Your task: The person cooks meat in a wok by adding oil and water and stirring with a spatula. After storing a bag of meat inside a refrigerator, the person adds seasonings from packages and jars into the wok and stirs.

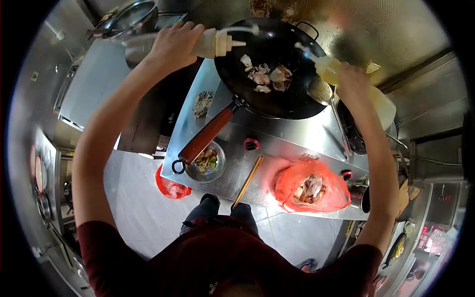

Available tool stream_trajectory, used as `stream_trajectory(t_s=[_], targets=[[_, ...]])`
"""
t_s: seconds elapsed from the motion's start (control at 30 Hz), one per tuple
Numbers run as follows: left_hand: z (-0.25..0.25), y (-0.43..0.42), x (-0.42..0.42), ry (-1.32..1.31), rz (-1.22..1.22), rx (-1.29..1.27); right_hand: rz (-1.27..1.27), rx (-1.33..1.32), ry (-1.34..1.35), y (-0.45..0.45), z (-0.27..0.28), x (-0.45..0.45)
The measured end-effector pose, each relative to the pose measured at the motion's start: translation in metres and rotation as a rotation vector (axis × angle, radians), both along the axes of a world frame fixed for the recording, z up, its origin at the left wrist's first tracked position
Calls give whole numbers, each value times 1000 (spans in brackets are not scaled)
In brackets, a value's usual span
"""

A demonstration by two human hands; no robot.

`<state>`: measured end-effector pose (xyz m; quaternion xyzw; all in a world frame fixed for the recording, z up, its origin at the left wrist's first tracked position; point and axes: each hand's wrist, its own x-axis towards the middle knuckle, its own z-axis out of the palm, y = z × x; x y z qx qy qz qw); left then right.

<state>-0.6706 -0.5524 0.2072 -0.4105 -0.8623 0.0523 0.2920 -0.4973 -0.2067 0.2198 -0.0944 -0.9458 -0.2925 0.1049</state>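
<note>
Brushed steel covers the tabletop [287, 129], its surface shining under the wok [304, 57], which has a reddish-brown handle [207, 132] slanting toward the person. Pale pieces of meat [269, 76] lie near the middle of the wok. The left hand [179, 44] has its grip wrapped around a clear squeeze bottle [204, 44], nozzle pointing over the wok's left side; the right hand [352, 81] has its grip closed around a yellowish squeeze bottle [327, 68], tipped at the opposite rim beside a ladle [320, 90]. Along the tabletop's front are a metal bowl [223, 161] of chopped food, a wooden stick [248, 179] and a red plastic bag [284, 188] holding pale chunks. A wire scourer [202, 104] rests left of the wok. Stained metal walls [396, 29] rise behind; grey tiles [133, 203] floor the room, where a red bin [166, 185] stands.
</note>
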Motion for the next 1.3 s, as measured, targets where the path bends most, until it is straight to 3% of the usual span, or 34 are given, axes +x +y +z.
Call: stream_trajectory(t_s=[0.1, 0.23, 0.33, 0.4, 0.5, 0.57, 0.6, 0.63, 0.7, 0.8, 0.9, 1.03, 1.07, 1.17, 1.2, 1.3], targets=[[-9, 35, -31, 170, 41, -407, -173, -416, 44, -12, 14, 33], [-34, 99, -42, 409, -83, -796, -130, -704, 139, -6, 4, 61], [-39, 132, -39, 661, -92, -769, -97, -867, 169, -8, 2, 83], [-44, 144, -49, 646, -116, -766, -109, -979, 176, -13, 12, 95], [-63, 148, -81, 520, -140, -739, -141, -905, 232, -8, 10, 120], [-47, 129, -75, 704, -148, -572, -192, -1045, 254, -3, 10, 130], [-39, 136, -46, 546, -12, -700, -213, -1114, 267, -3, 12, 134], [-39, 139, -24, 346, -73, -766, -171, -1103, 280, -3, 11, 134], [-45, 149, -14, 329, -146, -735, -63, -1063, 332, 2, 7, 129], [-39, 163, -22, 329, 64, -607, -60, -1140, 312, 5, 4, 132], [-41, 145, -12, 355, 52, -912, -46, -1133, 295, 3, 3, 140], [-35, 145, -6, 288, 194, -781, 32, -1375, 341, 1, -4, 148], [-36, 144, 3, 408, 114, -828, 54, -1424, 347, 2, -4, 147], [-22, 133, -15, 387, 141, -652, 122, -1385, 415, 2, -4, 151], [-17, 127, -17, 390, 188, -711, 47, -1476, 404, 1, -1, 153], [-16, 106, -6, 94, 205, -536, 116, -1646, 641, -9, 3, 159]])
